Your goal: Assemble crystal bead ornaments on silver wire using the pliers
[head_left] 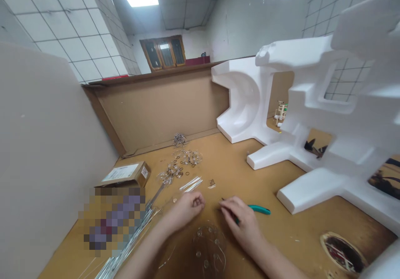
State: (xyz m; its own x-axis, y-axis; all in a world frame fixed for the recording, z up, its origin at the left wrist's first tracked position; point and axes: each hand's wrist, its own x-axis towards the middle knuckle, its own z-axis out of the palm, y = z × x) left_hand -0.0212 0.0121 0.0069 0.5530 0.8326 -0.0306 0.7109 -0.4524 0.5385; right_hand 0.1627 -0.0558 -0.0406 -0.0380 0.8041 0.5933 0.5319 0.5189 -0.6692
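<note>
My left hand (187,208) is over the middle of the table, its fingers curled closed. Whatever lies between its fingertips, if anything, is hidden or too small to make out. To its right, my right hand (243,220) is closed around pliers with a teal handle (259,209), which sticks out past the knuckles. A small dark tip shows at the fingers. Just beyond the hands lie thin clear strips (191,184) and a small brownish piece (211,183). Between my forearms sits a clear round piece with disc-like parts and thin wire (208,247).
Small rings and clear bits (176,170) lie in loose piles, with a metallic pile (179,139) behind. At left are a cardboard box (128,174) and a bundle of thin rods (125,245). White moulded foam (300,187) stands at right, near a round table hole (342,252).
</note>
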